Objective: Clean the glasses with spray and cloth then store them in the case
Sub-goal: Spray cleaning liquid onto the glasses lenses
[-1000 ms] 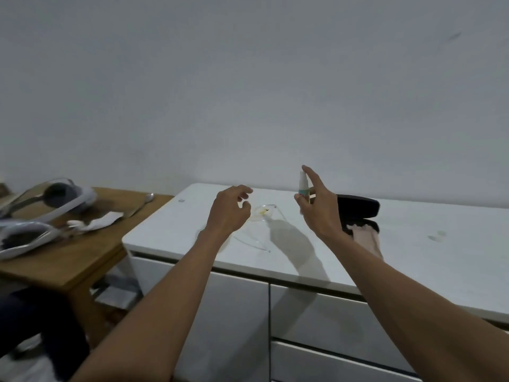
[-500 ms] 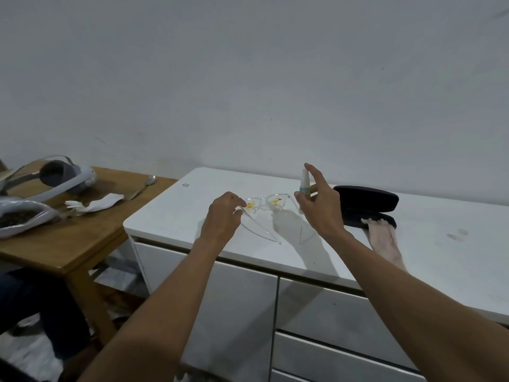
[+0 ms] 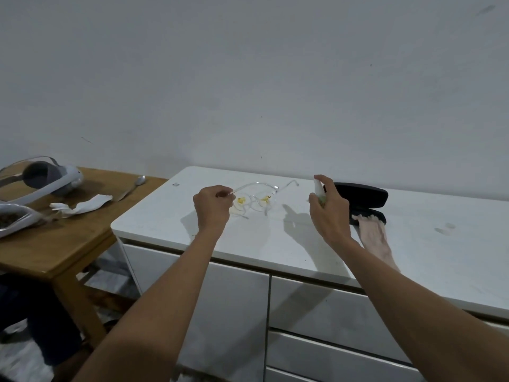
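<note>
Right hand (image 3: 327,208) with spray bottle (image 3: 319,190) shifted away from glasses (image 3: 254,198); left hand (image 3: 212,206) pinches temple.

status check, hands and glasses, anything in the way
Left hand pinches a temple of the glasses, yellow smears on both lenses. Right hand grips the spray. Case open, cloth by it. Nothing in the way.

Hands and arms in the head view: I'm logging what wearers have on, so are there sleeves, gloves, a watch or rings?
Nothing worn shows. The left hand and right hand are bare, with no gloves, and no rings can be made out. Both forearms are bare to the bottom edge of the picture, with no sleeve, watch or band at either wrist.
</note>
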